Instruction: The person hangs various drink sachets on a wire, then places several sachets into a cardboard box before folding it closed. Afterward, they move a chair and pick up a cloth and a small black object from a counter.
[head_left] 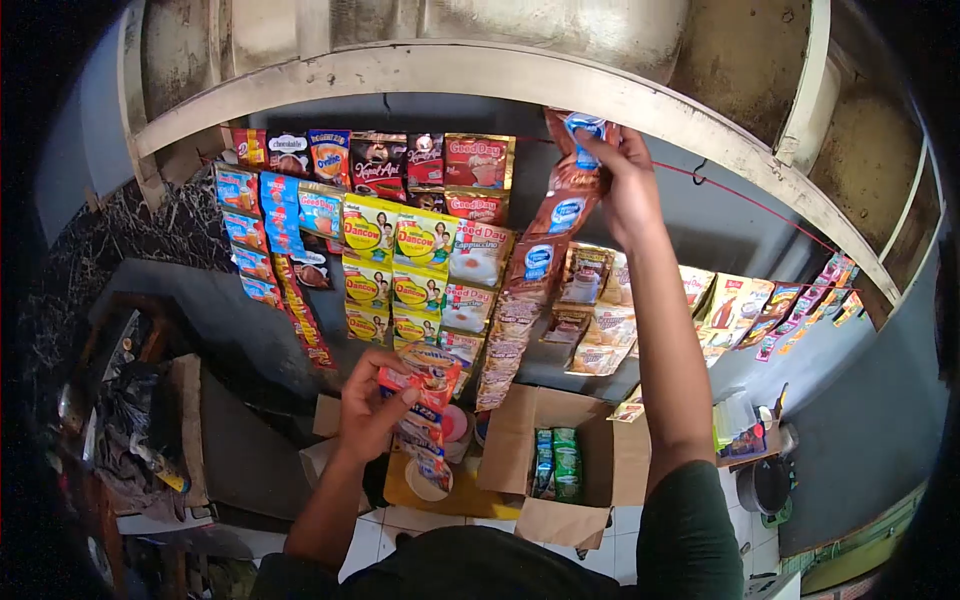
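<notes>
My right hand (pixel 628 185) is raised to the red string and grips the top of a strip of brown sachets (pixel 569 213) with blue oval logos. This strip hangs down beside a strip of cream-brown sachets (pixel 510 340). Lower down, my left hand (pixel 368 408) pinches a strip of orange, red and blue sachets (pixel 425 405) between thumb and fingers, and its lower end dangles. Just above it hang yellow Dancow sachets (pixel 393 265). Good Day sachets (pixel 478 255) hang between the yellow ones and the brown strip.
The red string (pixel 765 205) runs along the dark wall, with a black hook (pixel 699 174) above it. A pale wooden beam (pixel 450 75) crosses overhead. Below, an open cardboard box (pixel 520 420) holds green packets (pixel 566 465). More sachet strips (pixel 735 302) hang at the right.
</notes>
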